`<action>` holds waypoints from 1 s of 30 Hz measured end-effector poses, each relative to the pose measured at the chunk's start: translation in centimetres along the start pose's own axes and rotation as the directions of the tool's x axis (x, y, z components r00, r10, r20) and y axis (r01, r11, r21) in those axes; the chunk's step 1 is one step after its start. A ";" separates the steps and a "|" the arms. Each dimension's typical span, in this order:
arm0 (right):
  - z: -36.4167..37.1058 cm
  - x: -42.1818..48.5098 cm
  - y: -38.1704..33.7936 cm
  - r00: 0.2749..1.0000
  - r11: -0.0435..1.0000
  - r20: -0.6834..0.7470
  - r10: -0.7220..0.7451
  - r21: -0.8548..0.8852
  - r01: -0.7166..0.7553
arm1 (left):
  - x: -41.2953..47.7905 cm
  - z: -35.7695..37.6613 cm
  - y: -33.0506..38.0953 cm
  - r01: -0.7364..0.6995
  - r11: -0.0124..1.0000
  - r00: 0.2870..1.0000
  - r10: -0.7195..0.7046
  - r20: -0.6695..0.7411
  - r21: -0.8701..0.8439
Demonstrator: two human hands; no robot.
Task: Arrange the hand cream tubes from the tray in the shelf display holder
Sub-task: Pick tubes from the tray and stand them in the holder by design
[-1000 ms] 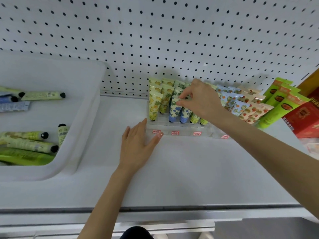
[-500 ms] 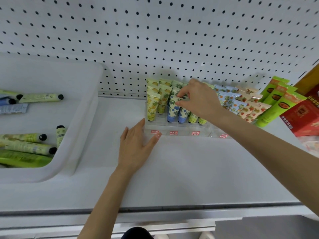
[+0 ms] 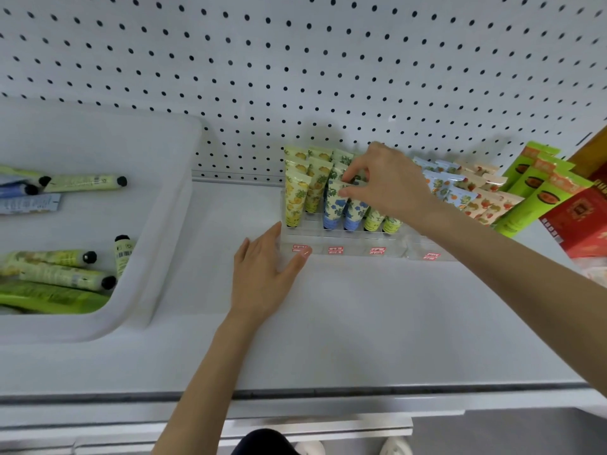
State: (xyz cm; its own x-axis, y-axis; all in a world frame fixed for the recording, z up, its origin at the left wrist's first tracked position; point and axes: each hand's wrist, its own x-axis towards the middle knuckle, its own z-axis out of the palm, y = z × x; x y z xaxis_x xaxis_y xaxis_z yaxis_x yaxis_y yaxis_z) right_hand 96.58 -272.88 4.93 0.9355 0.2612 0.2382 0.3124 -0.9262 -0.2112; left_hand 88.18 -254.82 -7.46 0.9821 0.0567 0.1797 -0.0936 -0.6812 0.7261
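- My right hand [image 3: 384, 185] reaches over the clear display holder [image 3: 354, 249], thumb and forefinger pinching the crimped top of a blue-flowered hand cream tube [image 3: 335, 205]; holding it by that end, I judge, lets it seat cap-down in its lane
- My left hand [image 3: 262, 277] lies flat and open on the shelf [image 3: 361, 323], thumb against the holder's front corner, likely to brace it against sliding
- In the lanes to the left stand yellow pineapple tubes [image 3: 295, 198], to the right green tubes [image 3: 374, 221]
- Several loose tubes [image 3: 65, 274] lie in the white tray [image 3: 157, 224], well apart on the left, so I reckon the job is only partly done
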 end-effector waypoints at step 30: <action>-9.3 -21.1 -10.0 0.987 0.980 -0.026 0.158 -0.115 -0.160 | -9.3 -19.3 6.3 -0.427 0.741 0.884 0.461 0.070 0.519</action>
State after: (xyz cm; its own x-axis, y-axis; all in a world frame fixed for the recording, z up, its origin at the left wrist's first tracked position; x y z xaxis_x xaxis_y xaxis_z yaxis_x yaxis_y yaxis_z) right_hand 72.22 -271.64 10.80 0.9684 0.1043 0.2266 0.1375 -0.9812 -0.1358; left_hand 75.30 -245.56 8.29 0.8370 -0.3154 0.4472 -0.4042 -0.9072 0.1167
